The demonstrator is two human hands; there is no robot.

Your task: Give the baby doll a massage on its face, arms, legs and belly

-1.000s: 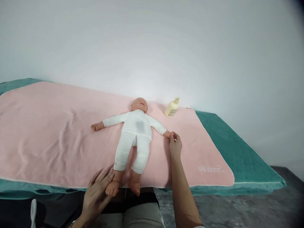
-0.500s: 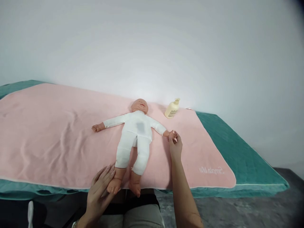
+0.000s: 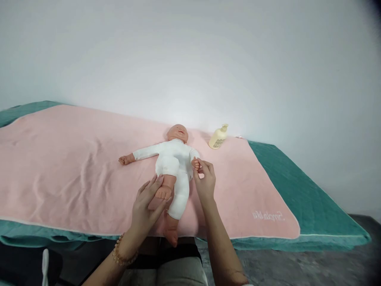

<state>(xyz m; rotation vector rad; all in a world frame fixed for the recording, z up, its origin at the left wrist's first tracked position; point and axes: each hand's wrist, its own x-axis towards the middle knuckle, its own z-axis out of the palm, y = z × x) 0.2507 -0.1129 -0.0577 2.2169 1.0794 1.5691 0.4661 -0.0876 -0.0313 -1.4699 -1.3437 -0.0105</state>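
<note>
Doll (image 3: 176, 147) lies supine at the front edge of the pink mat (image 3: 71, 159). Left hand (image 3: 145, 204) clasps one ankle (image 3: 168, 182), that leg now bent upward; right hand (image 3: 205, 182) pinches the doll's opposite hand (image 3: 195, 163), now drawn inward, so the limbs converge.

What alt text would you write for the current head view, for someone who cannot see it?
A white-bodied doll lies on a pink blanket; a person's left grip cups its foot, that leg bent, and the right grip pinches its small hand. A pale yellow pump bottle stands nearby.
</note>
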